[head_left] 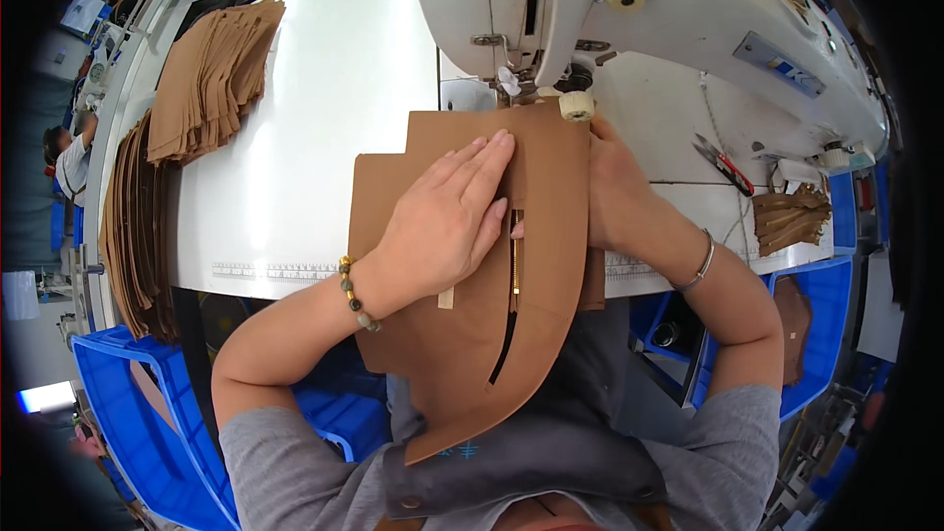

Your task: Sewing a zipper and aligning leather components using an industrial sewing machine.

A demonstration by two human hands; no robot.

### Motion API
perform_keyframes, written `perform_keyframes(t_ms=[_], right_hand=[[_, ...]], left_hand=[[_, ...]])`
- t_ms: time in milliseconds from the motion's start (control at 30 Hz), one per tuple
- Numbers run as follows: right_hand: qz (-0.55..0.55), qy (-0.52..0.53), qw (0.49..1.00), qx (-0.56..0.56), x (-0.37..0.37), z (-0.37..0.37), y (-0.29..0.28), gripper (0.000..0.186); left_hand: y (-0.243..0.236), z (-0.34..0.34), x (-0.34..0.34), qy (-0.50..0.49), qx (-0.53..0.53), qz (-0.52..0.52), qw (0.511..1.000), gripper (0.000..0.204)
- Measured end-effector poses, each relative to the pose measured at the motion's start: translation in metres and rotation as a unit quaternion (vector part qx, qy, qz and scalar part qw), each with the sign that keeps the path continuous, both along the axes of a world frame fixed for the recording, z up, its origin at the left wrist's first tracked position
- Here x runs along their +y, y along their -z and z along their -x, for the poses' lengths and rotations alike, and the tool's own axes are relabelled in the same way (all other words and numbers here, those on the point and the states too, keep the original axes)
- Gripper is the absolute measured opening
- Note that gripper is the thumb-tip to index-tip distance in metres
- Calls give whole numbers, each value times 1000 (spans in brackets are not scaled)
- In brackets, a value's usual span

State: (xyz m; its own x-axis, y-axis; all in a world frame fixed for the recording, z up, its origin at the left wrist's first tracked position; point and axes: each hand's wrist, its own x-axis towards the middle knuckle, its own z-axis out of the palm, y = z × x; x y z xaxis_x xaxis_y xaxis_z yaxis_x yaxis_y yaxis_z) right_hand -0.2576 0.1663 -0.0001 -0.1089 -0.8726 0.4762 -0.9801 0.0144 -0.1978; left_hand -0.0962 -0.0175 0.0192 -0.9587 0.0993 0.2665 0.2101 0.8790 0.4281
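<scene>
- The brown panel [477, 320] was spread at the middle of the tabletop [324, 88], its far edge set by the needle area of the white sewing machine [728, 39] and its near end hung over the near edge.
- The left hand [442, 211] was laid flat on the panel, its fingers held straight and close together.
- The right hand [624, 197] was placed at the panel's right edge; its fingers were mostly hidden by the panel, so whether they were closed on it cannot be told.
- The two hands were kept apart, on either side of a gold-toothed zipper [516, 265] seen in the panel's long slit.
- Stacked brown pieces [211, 84] were piled at the far left.
- Red-handled snips [724, 165] and a small brown bundle [792, 218] were left on the right.
- Blue bins [147, 413] were stationed below, on both sides.
</scene>
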Motion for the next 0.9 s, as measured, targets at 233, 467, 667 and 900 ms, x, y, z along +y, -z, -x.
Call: perform_keyframes(t_ms=[233,467,667,900], right_hand=[[-47,14,999,6,0,0,-5,67],[-60,23,998,-17,2,-3,-8,75],[-61,18,997,-32,2,-3,-12,72],[-90,26,996,0,1,-1,-20,61]], left_hand=[[2,11,-2,-39,36,31,998,62],[4,19,-6,-33,-5,26,999,53],[8,23,-9,-37,13,45,998,49],[13,44,-28,-45,54,35,997,35]])
